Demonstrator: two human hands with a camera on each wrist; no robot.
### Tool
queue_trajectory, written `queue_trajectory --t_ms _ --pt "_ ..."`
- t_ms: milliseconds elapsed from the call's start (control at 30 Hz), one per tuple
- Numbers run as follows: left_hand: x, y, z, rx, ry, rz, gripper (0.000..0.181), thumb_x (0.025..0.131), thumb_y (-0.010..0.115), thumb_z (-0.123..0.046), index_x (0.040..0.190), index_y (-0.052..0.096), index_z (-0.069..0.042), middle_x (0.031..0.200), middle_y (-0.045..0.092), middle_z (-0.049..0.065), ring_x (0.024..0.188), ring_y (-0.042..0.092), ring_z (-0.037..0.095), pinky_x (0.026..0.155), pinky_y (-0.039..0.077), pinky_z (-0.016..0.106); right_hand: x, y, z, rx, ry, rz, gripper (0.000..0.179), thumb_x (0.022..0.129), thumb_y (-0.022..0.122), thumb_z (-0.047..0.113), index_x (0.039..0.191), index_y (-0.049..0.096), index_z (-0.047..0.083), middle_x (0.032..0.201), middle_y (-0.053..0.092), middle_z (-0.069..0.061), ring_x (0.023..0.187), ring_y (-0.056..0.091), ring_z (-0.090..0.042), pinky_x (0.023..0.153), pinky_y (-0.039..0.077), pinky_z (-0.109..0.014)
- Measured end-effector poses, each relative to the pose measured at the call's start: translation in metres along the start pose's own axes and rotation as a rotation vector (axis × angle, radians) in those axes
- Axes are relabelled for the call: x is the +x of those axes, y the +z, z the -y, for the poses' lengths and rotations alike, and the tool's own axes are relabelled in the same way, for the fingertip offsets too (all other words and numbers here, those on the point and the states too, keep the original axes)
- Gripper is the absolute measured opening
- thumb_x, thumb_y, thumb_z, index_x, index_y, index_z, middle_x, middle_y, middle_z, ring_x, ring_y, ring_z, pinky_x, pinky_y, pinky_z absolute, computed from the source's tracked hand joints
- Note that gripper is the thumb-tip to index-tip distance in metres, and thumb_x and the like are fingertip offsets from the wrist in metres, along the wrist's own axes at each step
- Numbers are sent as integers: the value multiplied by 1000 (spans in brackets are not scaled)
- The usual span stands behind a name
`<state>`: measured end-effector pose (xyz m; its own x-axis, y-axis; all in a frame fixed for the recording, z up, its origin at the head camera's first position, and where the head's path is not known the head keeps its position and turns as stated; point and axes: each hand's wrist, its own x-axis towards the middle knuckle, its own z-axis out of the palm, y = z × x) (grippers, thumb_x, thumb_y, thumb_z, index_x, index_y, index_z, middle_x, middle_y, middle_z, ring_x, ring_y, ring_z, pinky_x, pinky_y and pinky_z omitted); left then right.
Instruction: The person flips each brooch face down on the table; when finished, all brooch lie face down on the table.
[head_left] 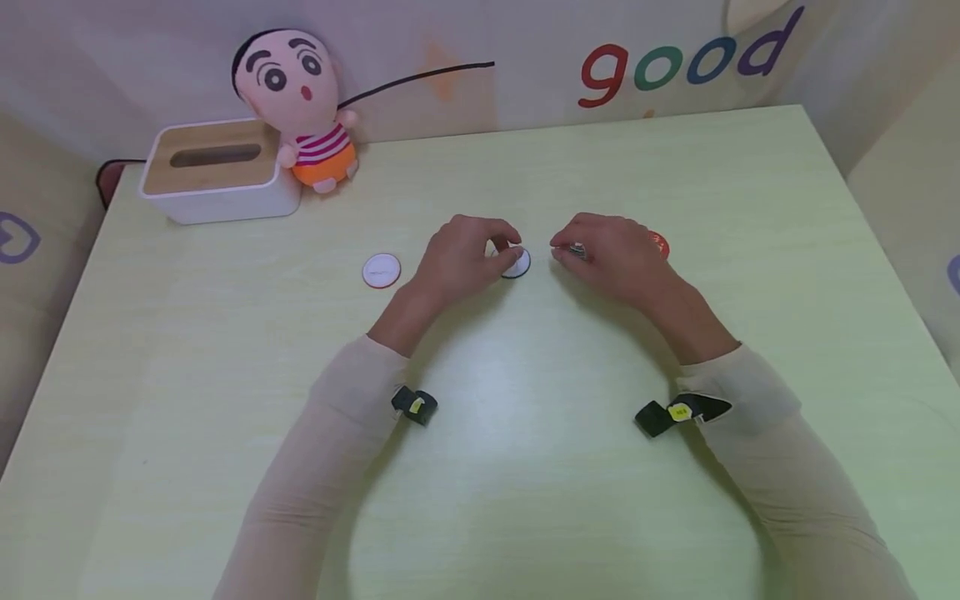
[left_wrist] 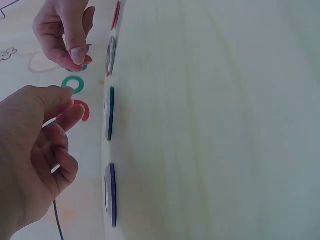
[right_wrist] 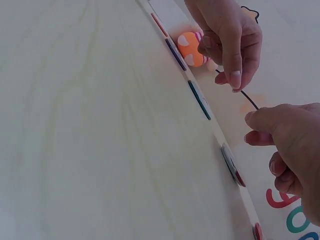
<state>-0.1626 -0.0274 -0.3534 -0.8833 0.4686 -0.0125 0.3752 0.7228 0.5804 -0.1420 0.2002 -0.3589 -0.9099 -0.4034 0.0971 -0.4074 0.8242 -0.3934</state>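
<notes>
Both hands hover over the far half of the table, thumbs and index fingers facing each other, with nothing visible between them. My left hand [head_left: 468, 254] is above a white disc with a dark green edge [head_left: 517, 265]; its thumb and index tips are slightly apart, other fingers loosely curled. Opposite it, my right hand [head_left: 611, 254] is over a greyish disc [head_left: 577, 249], which it mostly hides in the head view. A red disc [head_left: 659, 243] shows partly behind that hand. Under the left hand, a blue-edged disc [left_wrist: 111, 195] is hidden from the head camera.
To the left lies a white disc with a red edge [head_left: 381, 271], in line with the others. At the back left stand a tissue box [head_left: 225, 204] with a wooden lid and a plush doll [head_left: 322, 154]. A printed cloth [head_left: 525, 83] rises behind the table [head_left: 480, 467].
</notes>
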Motion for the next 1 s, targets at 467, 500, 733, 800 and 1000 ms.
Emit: queue_trajectory --t_ms 467,500,733,800,1000 --pt "35 29 -25 -3 30 92 40 90 77 -30 124 72 -10 110 74 7 98 62 19 88 53 31 -11 -19 -31 62 209 126 47 91 75 31 131 68 8 128 68 -16 102 62 -32 89 51 -48" --pt "37 30 -26 1 25 103 41 90 78 -31 124 72 -10 111 74 7 99 62 19 89 53 30 -11 -19 -32 71 214 137 49 90 76 31 132 67 8 129 68 -16 107 61 -33 93 51 -49" --pt "48 34 -33 101 -21 170 46 89 78 -37 130 70 -17 120 72 0 106 61 16 87 53 31 -4 -20 -32 81 247 205 54 87 81 30 133 66 7 135 64 -18 130 54 -38 111 43 -57" --pt "49 35 -36 112 -27 179 48 89 78 -38 131 69 -17 123 72 -1 110 62 15 88 54 31 -3 -20 -32 87 247 216 53 88 80 29 133 66 7 134 64 -18 130 54 -38 110 44 -57" --pt "49 35 -40 101 -49 188 47 88 79 -39 129 71 -15 124 73 0 111 62 15 88 54 29 1 -20 -30 113 242 236 52 88 80 24 134 66 6 135 64 -19 130 54 -37 110 44 -56"
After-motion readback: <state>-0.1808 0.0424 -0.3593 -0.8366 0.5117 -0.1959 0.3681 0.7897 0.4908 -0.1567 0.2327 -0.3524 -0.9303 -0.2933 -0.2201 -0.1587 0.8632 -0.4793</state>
